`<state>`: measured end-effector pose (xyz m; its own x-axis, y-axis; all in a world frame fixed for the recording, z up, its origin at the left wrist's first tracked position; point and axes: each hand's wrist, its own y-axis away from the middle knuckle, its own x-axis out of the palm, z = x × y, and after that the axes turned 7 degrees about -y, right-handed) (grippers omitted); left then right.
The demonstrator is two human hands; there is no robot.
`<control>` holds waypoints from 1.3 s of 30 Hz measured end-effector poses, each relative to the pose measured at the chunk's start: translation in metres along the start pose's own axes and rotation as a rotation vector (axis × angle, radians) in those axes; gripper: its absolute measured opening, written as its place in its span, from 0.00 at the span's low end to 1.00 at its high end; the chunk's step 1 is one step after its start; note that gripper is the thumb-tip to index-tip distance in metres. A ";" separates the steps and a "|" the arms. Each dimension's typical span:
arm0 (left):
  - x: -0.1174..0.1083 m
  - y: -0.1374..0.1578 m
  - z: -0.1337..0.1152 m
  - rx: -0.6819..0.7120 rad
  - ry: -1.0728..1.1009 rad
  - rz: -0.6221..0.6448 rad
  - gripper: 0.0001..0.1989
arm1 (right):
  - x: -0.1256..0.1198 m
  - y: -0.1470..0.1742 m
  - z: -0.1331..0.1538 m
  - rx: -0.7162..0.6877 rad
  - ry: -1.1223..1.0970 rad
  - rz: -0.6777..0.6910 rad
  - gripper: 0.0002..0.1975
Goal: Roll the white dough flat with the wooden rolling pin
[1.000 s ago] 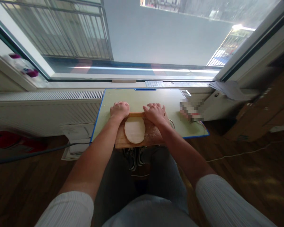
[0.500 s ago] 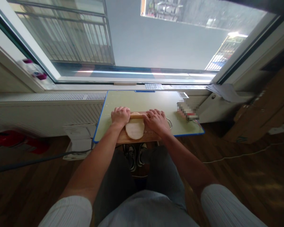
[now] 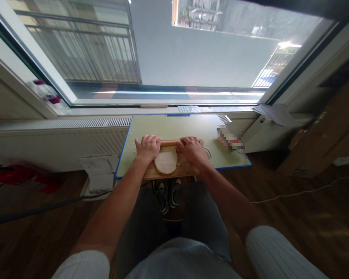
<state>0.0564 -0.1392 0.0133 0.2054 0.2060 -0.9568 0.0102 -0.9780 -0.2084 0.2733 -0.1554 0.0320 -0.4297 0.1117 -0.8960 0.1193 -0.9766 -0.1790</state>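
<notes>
A wooden rolling pin [image 3: 169, 143] lies crosswise at the far edge of a flat, pale round of dough [image 3: 166, 161]. My left hand [image 3: 149, 147] is closed over the pin's left end, its thumb sticking out to the side. Over the right end my right hand [image 3: 192, 149] is curled, fingers bent. Both hands cover much of the pin. Beneath the dough is a wooden cutting board [image 3: 186, 169] with a metal handle [image 3: 208, 153] showing past my right hand.
The board rests on a small pale-green table [image 3: 145, 126] with a blue edge. A blurred-out item [image 3: 229, 137] sits at its right. Behind are a radiator [image 3: 104, 123] and a window; a bottle [image 3: 48, 93] lies on the sill. A red fire extinguisher [image 3: 23, 176] is at left.
My left hand has opened out slightly, its thumb now sticking out. The pin now lies just past the dough's far edge, where dough showed behind it before. The view has tilted slightly.
</notes>
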 end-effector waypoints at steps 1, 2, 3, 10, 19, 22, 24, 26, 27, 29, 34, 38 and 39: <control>0.001 -0.005 0.001 -0.014 -0.004 0.007 0.22 | 0.001 -0.004 0.001 0.019 0.003 0.009 0.24; 0.002 -0.011 0.001 -0.025 -0.012 0.009 0.22 | 0.001 -0.008 0.002 0.037 0.003 0.018 0.25; 0.003 -0.017 0.001 -0.034 -0.022 0.009 0.23 | 0.002 -0.012 0.003 0.051 0.000 0.025 0.25; 0.006 -0.044 0.001 -0.058 -0.079 0.060 0.25 | 0.006 -0.036 0.001 0.066 0.056 0.045 0.26; 0.005 -0.038 -0.001 -0.043 -0.141 0.037 0.26 | 0.006 -0.032 0.004 0.105 0.037 0.062 0.28; 0.006 -0.031 0.000 -0.024 -0.146 0.022 0.26 | 0.005 -0.024 0.005 0.107 0.012 0.048 0.27; 0.007 -0.026 0.002 -0.009 -0.136 0.017 0.27 | 0.004 -0.018 0.006 0.100 0.008 0.032 0.26; 0.007 -0.022 0.004 0.004 -0.123 0.015 0.27 | 0.002 -0.013 0.007 0.085 0.013 0.020 0.25; 0.007 -0.020 0.005 0.009 -0.115 0.016 0.27 | 0.001 -0.011 0.007 0.079 0.015 0.019 0.25; 0.007 -0.016 0.006 0.016 -0.100 0.019 0.26 | 0.000 -0.006 0.008 0.073 0.017 0.022 0.24; 0.008 -0.005 0.010 0.047 -0.053 0.009 0.25 | -0.001 0.004 0.009 0.065 0.017 -0.001 0.23; 0.010 0.003 0.014 0.082 -0.001 -0.020 0.25 | -0.001 0.011 0.009 0.042 0.026 -0.020 0.22; 0.011 0.005 0.015 0.087 0.009 -0.028 0.24 | -0.001 0.012 0.008 0.038 0.027 -0.023 0.22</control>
<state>0.0442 -0.1413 -0.0013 0.2150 0.2326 -0.9485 -0.0688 -0.9652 -0.2523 0.2674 -0.1687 0.0338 -0.4072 0.1388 -0.9027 0.0755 -0.9799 -0.1847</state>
